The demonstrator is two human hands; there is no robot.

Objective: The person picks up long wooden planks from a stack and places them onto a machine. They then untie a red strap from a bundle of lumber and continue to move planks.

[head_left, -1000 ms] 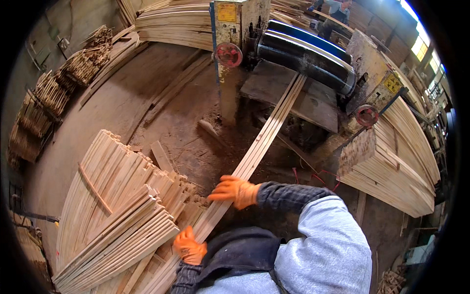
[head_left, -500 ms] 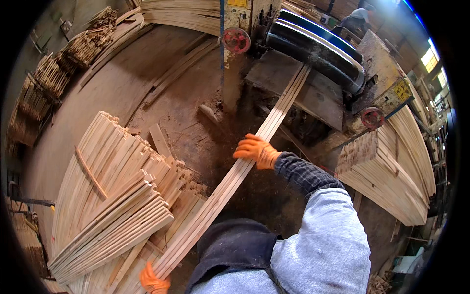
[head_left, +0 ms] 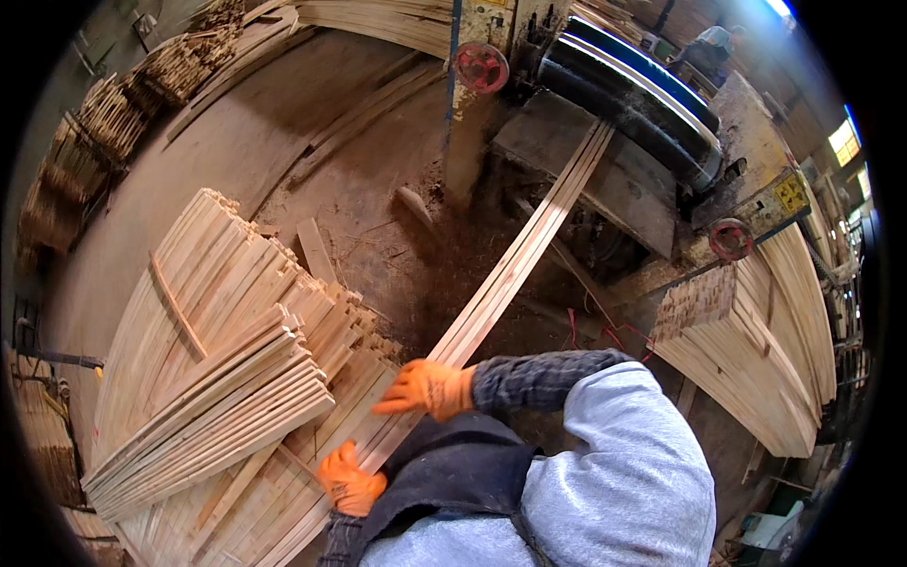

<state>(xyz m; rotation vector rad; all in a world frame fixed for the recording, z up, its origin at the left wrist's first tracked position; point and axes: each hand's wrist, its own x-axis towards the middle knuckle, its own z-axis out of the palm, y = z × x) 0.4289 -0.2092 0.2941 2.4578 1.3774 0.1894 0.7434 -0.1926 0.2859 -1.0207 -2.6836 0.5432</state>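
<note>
Nearest to us, the left hand (head_left: 350,482) in its orange glove is clamped on the lower end of a bundle of long thin wooden slats (head_left: 501,283), fingers wrapped over the top edge just above the dark apron (head_left: 453,472). A little farther up the same bundle, the right hand (head_left: 427,387), also gloved in orange, lies over the slats with its fingers stretched forward and partly spread; we cannot tell whether it grips or only rests on them. The slats run diagonally away from the body, their far end resting on the table of the sawing machine (head_left: 605,180), beside its dark drum-like housing (head_left: 642,94). To our left, touching the lower end of the bundle, lies the big fanned stack of finished slats (head_left: 217,369) on the floor. We judge the step in hand to be drawing the cut slats off the machine toward the body. The next move would seem to call for keeping the bundle together as one pack, clearing its far end off the table, and swinging it left level onto the stack so that the ends line up. Beyond the machine, another stack of slats (head_left: 765,350) sits on the right, and bundled sticks (head_left: 104,132) lie at far left.
</note>
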